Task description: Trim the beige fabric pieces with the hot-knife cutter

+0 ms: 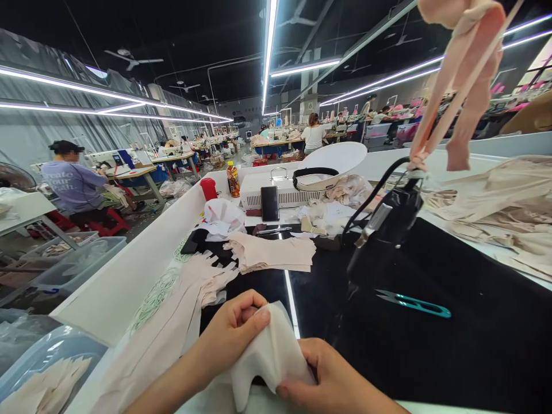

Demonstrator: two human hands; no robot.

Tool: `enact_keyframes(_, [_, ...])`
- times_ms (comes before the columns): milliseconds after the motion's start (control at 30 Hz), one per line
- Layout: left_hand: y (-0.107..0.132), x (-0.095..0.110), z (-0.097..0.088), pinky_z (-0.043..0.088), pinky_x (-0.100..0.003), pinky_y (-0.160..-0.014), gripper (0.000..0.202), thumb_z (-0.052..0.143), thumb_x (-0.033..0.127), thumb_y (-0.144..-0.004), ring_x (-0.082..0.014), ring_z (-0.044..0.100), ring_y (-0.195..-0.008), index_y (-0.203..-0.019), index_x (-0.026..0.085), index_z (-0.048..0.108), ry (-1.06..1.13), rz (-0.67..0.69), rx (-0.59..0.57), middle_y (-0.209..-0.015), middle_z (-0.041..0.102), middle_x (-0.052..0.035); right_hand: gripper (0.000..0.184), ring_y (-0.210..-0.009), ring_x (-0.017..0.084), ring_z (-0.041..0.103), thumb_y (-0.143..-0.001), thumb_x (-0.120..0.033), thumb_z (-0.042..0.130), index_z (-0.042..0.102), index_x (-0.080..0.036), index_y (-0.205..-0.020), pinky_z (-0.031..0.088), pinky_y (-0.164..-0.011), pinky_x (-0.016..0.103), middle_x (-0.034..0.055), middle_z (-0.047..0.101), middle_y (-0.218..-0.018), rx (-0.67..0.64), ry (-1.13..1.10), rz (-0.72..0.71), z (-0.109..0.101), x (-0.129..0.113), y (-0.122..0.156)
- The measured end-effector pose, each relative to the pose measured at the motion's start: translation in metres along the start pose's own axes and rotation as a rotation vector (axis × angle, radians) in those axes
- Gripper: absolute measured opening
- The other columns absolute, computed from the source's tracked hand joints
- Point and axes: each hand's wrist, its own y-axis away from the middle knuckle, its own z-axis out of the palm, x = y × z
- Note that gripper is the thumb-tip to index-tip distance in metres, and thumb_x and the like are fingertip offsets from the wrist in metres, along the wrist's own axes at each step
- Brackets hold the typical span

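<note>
The left hand and right hand are pinching a pale cloth piece over the bench. At 9 o'clock, a clear bin is holding cut fabric pieces.

Garment factory floor, rows of sewing stations at ten o'clock with a seated person, more workers at twelve o'clock, long ceiling strip lights, stacked cut fabric pieces and thread snips on the black desk, plastic bins at nine o'clock
</note>
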Motion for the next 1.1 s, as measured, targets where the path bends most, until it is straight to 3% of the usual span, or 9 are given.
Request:
enact_keyframes(233, [-0.013, -0.02, 0.008, 0.023, -0.024, -0.052, 0.057, 0.064, 0.077, -0.086, -0.0099, 0.03, -0.055, -0.091, 0.021, 0.059, -0.018, -0.004, -0.039, -0.062, 0.038, 0.0086, 0.006, -0.061, 0.01, 0.039, -0.071, -0.021, 0.059, 0.054, -0.019, -0.071, 0.026, -0.051, 0.023, -0.004, 0.046, -0.068, -0.027, 0.131, 0.107, -0.008, -0.003, 0.015])
enact_keyframes(467, [-0.042, -0.017, 0.025, 0.027, -0.024, -0.056, 0.054, 0.067, 0.069, -0.085, -0.0113, 0.037, -0.06, -0.093, 0.016, 0.069, -0.035, -0.006, -0.115, -0.069, 0.052, 0.0029, 0.013, -0.062, 0.011, 0.039, -0.074, -0.019, 0.059, 0.049, -0.02, -0.067, 0.027, -0.052, 0.025, -0.0037, 0.045, -0.068, 0.136, 0.295, 0.108, -0.018, 0.015, 0.027])
enact_keyframes(667, [-0.055, -0.022, 0.034, 0.025, -0.024, -0.053, 0.045, 0.059, 0.061, -0.091, -0.0112, 0.035, -0.057, -0.089, 0.017, 0.066, -0.141, 0.067, -0.083, -0.063, 0.045, 0.0055, 0.015, -0.062, 0.011, 0.04, -0.074, -0.018, 0.06, 0.047, -0.021, -0.067, 0.028, -0.051, 0.024, -0.0041, 0.045, -0.069, 0.108, 0.277, 0.103, -0.023, 0.017, 0.03])
enact_keyframes(800, [-0.063, -0.024, 0.034, 0.033, -0.025, -0.058, 0.033, 0.054, 0.048, -0.099, -0.0139, 0.047, -0.061, -0.092, 0.02, 0.07, -0.3, 0.167, -0.029, -0.068, 0.055, 0.0037, 0.02, -0.062, 0.013, 0.043, -0.081, -0.022, 0.057, 0.044, -0.021, -0.067, 0.029, -0.054, 0.026, -0.0037, 0.046, -0.067, 0.179, 0.399, 0.129, -0.031, 0.019, 0.032])
enact_keyframes(867, [-0.064, -0.023, 0.034, 0.042, -0.028, -0.07, 0.024, 0.054, 0.039, -0.101, -0.0184, 0.057, -0.076, -0.101, 0.023, 0.071, -0.403, 0.241, 0.028, -0.084, 0.066, 0.0003, 0.023, -0.067, 0.016, 0.052, -0.085, -0.028, 0.06, 0.047, -0.021, -0.067, 0.034, -0.061, 0.028, -0.0013, 0.055, -0.07, 0.278, 0.555, 0.139, -0.038, 0.024, 0.035])
enact_keyframes(967, [-0.06, -0.02, 0.038, 0.045, -0.041, -0.096, 0.018, 0.056, 0.025, -0.1, -0.0261, 0.06, -0.104, -0.111, 0.023, 0.07, -0.529, 0.36, 0.093, -0.111, 0.069, -0.0061, 0.011, -0.082, 0.025, 0.066, -0.088, -0.033, 0.063, 0.066, -0.023, -0.088, 0.043, -0.072, 0.031, 0.0039, 0.07, -0.087, 0.395, 0.657, 0.151, -0.047, 0.031, 0.044])
enact_keyframes(1033, [-0.055, -0.021, 0.046, 0.045, -0.044, -0.101, 0.017, 0.055, 0.02, -0.102, -0.0268, 0.059, -0.108, -0.11, 0.023, 0.07, -0.609, 0.458, 0.065, -0.115, 0.069, -0.0072, 0.028, -0.083, 0.025, 0.07, -0.09, -0.033, 0.062, 0.07, -0.027, -0.116, 0.048, -0.075, 0.032, 0.0043, 0.074, -0.094, 0.42, 0.649, 0.158, -0.052, 0.035, 0.051])
enact_keyframes(1100, [-0.049, -0.025, 0.056, 0.05, -0.041, -0.096, 0.017, 0.055, 0.018, -0.104, -0.0251, 0.062, -0.105, -0.112, 0.023, 0.069, -0.741, 0.592, 0.002, -0.113, 0.07, -0.0064, 0.043, -0.079, 0.025, 0.071, -0.089, -0.033, 0.062, 0.066, -0.029, -0.132, 0.051, -0.074, 0.032, 0.004, 0.074, -0.094, 0.436, 0.671, 0.162, -0.056, 0.036, 0.057])
